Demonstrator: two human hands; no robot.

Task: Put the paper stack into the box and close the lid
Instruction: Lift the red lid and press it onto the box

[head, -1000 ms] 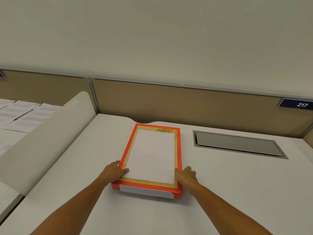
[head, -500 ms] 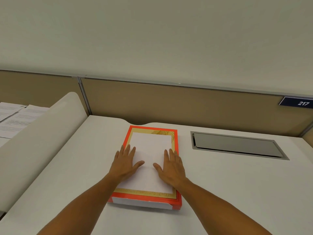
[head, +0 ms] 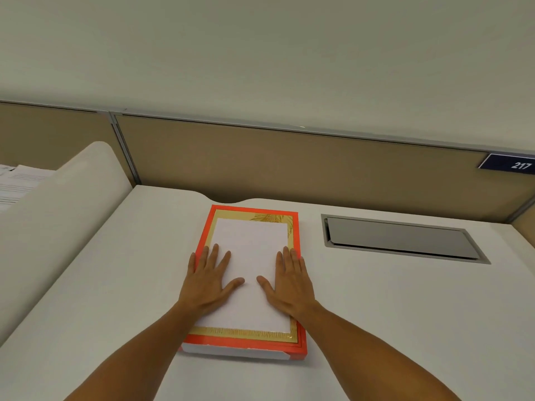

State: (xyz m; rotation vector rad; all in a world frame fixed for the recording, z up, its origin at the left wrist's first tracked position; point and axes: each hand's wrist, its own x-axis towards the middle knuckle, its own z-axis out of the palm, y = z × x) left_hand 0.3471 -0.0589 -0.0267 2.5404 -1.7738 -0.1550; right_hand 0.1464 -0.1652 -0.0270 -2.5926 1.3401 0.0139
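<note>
A flat orange box (head: 246, 345) lies on the white desk (head: 405, 319) straight in front of me. Its top shows a gold border around a white rectangle (head: 252, 247), and a white strip runs under the orange along the near side. My left hand (head: 207, 280) and my right hand (head: 291, 282) lie palm down on that top, fingers spread, one on each half. Neither hand holds anything. I cannot tell whether the white rectangle is paper or part of the lid.
A grey metal cable hatch (head: 399, 238) is set into the desk to the right of the box. A tan partition (head: 289, 163) with a blue plate marked 217 (head: 518, 164) closes the back. At left a white curved divider (head: 72, 198) stands, with printed sheets (head: 17, 180) beyond it.
One second ago my hands gripped the box's near corners at the sides. They have since moved up onto the top and lie flat, and have spread slightly further apart.
</note>
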